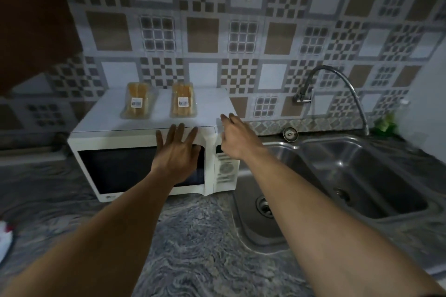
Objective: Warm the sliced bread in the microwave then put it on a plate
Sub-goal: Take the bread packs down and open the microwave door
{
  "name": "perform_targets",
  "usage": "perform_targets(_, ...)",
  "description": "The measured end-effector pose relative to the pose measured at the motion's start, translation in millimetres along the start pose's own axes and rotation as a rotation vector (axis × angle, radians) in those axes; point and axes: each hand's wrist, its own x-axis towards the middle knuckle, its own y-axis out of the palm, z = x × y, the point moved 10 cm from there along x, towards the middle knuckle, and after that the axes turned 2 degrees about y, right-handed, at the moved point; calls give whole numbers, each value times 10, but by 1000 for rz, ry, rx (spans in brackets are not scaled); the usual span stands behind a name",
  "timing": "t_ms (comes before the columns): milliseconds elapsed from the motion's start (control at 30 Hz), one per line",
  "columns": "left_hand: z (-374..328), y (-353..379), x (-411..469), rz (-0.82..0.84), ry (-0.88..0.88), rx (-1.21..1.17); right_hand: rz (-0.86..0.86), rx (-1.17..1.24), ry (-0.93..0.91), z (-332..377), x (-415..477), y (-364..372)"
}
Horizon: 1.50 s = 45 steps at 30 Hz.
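Marbled counter [193, 236], microwave [149, 169] centre frame, door closed. Two bread packs [138, 103] [183, 103] on top. Left hand [177, 152] flat on door, fingers spread; right hand [235, 135] open above control panel [225, 169].

White microwave [115, 138] on the grey counter [193, 236], just left of the sink [376, 171]; door shut, window dark, control panel [225, 169] at the right end. On its flat top, toward the back, two clear packs of sliced bread, lying flat, side by side and apart: left pack [137, 103], right pack [183, 101], each with a white barcode label.
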Motion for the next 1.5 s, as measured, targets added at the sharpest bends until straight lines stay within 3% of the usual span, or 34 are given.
perform_targets(167,-26,40,-32,-146,-50,32,90,-68,-80,-25,283,227)
perform_targets(300,-158,-14,-223,-316,-104,-6,45,-59,-183,-65,274,280)
perform_targets(500,-170,507,-160,-134,-399,-531,32,-19,-267,-134,312,330)
perform_targets(667,-93,625,-184,-198,-628,-817,6,-10,-296,-149,303,342)
perform_targets(800,-164,711,-67,-120,-610,-776,-42,-2,-313,-143,334,304)
perform_targets(1500,-135,690,-68,-127,-512,-656,-8,-32,-278,-169,401,317)
